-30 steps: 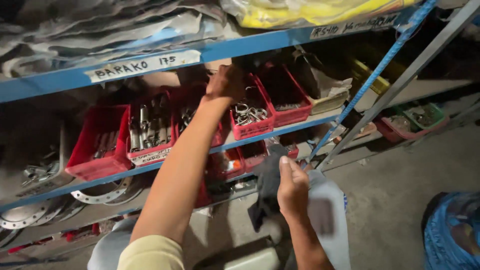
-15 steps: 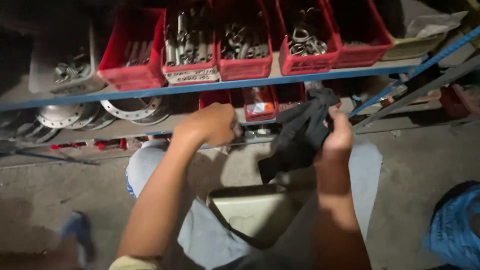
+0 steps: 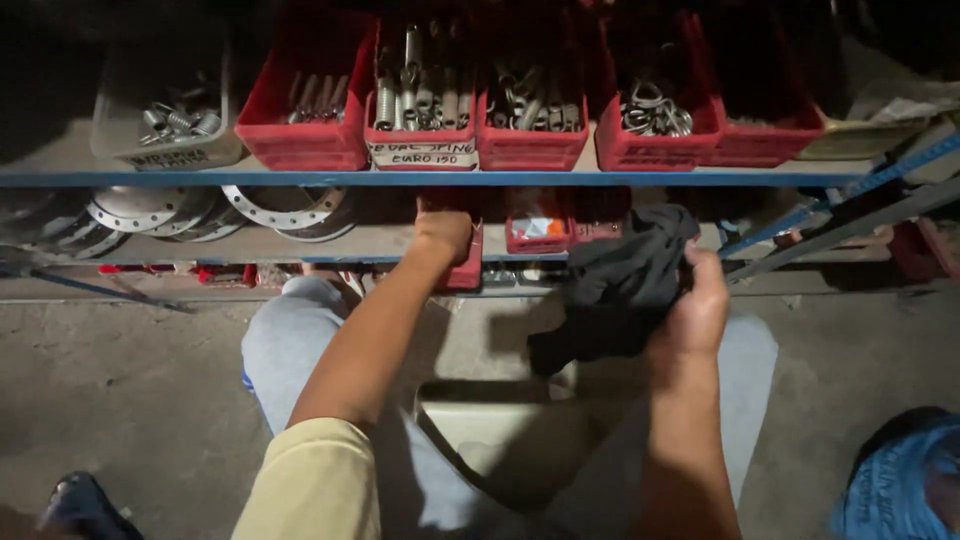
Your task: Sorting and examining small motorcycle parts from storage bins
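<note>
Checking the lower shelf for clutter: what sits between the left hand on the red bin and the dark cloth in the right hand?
In the head view, one small red bin with something orange and white inside sits between the left hand and the dark cloth.

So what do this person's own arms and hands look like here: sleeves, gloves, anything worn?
Both hands are bare: no gloves, and no rings or watch that can be made out in the dim light. The left hand sits on an arm bare from the wrist up to a short, pale yellow sleeve at the upper arm. The right hand and its forearm are bare as far as the frame shows.
</note>
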